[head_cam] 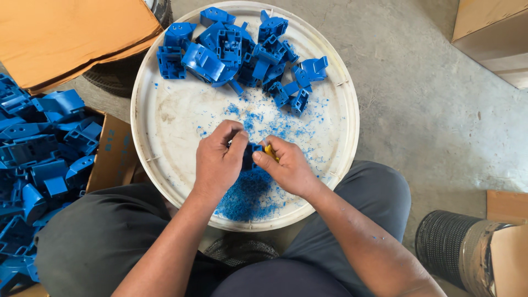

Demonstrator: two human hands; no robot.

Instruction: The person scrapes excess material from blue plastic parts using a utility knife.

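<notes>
My left hand [219, 160] is closed around a small blue plastic part [251, 155], held over the near side of a round white tray [165, 118]. My right hand [286, 165] grips a small yellow-handled tool [269, 150] pressed against that part. Blue plastic shavings [245, 198] lie heaped on the tray just under both hands. A pile of blue moulded plastic parts [242, 52] sits on the tray's far side.
A cardboard box [113, 159] at left holds several more blue parts [38, 154]. Cardboard sheets lie at top left [71, 33] and top right [492, 36]. A black ribbed cylinder [440, 242] stands at lower right on the concrete floor [429, 110]. My knees flank the tray.
</notes>
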